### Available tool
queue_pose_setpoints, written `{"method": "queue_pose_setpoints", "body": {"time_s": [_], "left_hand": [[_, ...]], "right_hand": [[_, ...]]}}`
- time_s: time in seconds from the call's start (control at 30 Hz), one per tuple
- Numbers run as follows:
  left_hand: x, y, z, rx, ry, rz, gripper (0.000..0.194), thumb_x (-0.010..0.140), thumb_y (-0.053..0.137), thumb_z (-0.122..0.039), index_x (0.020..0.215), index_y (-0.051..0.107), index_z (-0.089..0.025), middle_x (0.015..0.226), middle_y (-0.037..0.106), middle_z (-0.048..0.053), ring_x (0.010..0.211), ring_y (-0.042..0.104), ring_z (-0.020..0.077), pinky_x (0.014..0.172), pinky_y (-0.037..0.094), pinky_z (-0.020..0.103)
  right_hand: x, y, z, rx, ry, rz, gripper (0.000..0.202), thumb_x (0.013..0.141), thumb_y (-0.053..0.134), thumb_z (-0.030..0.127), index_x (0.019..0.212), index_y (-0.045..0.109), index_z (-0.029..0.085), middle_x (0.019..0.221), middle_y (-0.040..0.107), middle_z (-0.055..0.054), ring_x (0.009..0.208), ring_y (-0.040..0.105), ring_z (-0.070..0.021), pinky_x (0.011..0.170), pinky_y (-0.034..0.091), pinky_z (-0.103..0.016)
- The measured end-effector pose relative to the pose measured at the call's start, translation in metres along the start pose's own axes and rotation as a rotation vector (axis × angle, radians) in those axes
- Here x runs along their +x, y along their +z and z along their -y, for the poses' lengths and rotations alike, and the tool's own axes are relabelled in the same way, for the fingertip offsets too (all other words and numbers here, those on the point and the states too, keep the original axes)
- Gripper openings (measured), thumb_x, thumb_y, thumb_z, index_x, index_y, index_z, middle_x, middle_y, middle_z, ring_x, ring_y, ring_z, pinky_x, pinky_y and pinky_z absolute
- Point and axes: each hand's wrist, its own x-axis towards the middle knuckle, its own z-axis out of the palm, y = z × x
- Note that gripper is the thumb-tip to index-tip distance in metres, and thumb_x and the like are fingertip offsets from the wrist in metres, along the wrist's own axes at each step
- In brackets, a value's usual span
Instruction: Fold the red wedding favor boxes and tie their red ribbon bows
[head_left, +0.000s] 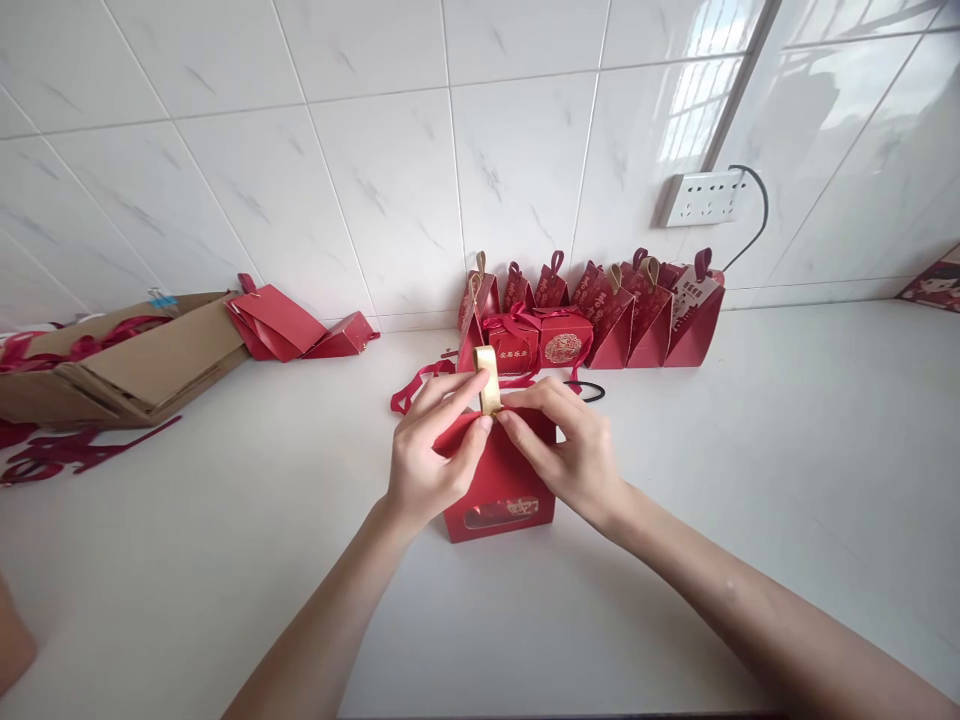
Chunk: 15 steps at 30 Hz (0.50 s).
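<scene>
A red gift box [501, 480] with a cut-out window low on its front stands upright on the white table, its top partly covered by my fingers. From the top rises a gold ribbon loop [488, 380]. My left hand [439, 445] pinches the loop's left side and base between thumb and index finger. On the other side, my right hand [570, 445] has thumb and index finger closed at the base of the loop, where it meets the box top. The fingertips of both hands nearly touch there.
Several red gift boxes [626, 315] with ribbon loops stand along the tiled wall, with small square boxes [566, 338] before them. At left are an open cardboard box [150, 365] of red ribbon and flat red boxes [277, 320]. A power socket [703, 198] hangs on the wall.
</scene>
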Motion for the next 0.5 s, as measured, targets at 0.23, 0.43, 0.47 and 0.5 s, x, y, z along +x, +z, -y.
{"method": "queue_pose_setpoints", "body": {"time_s": [0.23, 0.43, 0.47, 0.5], "left_hand": [[0.000, 0.001, -0.003, -0.051, -0.023, -0.013, 0.044, 0.086, 0.058, -0.010, 0.125, 0.060, -0.029, 0.108, 0.067, 0.003, 0.092, 0.066, 0.0140, 0.081, 0.060, 0.026], [-0.001, 0.003, -0.007, -0.152, -0.160, -0.012, 0.041, 0.083, 0.059, -0.009, 0.120, 0.064, -0.027, 0.108, 0.068, 0.003, 0.094, 0.066, 0.0153, 0.076, 0.061, 0.025], [-0.001, 0.003, -0.007, -0.180, -0.183, -0.012, 0.041, 0.083, 0.060, -0.010, 0.119, 0.064, -0.027, 0.108, 0.068, 0.003, 0.094, 0.066, 0.0153, 0.075, 0.061, 0.025], [-0.001, 0.003, -0.008, -0.206, -0.202, -0.012, 0.041, 0.082, 0.061, -0.010, 0.118, 0.065, -0.027, 0.108, 0.068, 0.003, 0.094, 0.066, 0.0153, 0.074, 0.061, 0.024]], "right_hand": [[0.005, -0.004, 0.008, 0.037, 0.180, 0.056, 0.005, 0.088, 0.056, 0.019, 0.089, 0.061, 0.020, 0.074, 0.061, 0.000, 0.062, 0.054, -0.0127, 0.059, 0.045, -0.026], [0.016, -0.015, 0.010, -0.002, 0.213, 0.240, 0.015, 0.087, 0.053, 0.017, 0.084, 0.067, 0.020, 0.068, 0.057, 0.000, 0.060, 0.051, -0.0117, 0.056, 0.041, -0.025], [0.018, -0.017, 0.010, 0.024, 0.227, 0.266, 0.015, 0.087, 0.053, 0.017, 0.083, 0.067, 0.020, 0.069, 0.058, 0.001, 0.060, 0.052, -0.0113, 0.055, 0.040, -0.024], [0.020, -0.019, 0.009, 0.056, 0.239, 0.287, 0.014, 0.086, 0.053, 0.018, 0.083, 0.066, 0.020, 0.071, 0.060, 0.001, 0.061, 0.052, -0.0110, 0.055, 0.040, -0.024]]}}
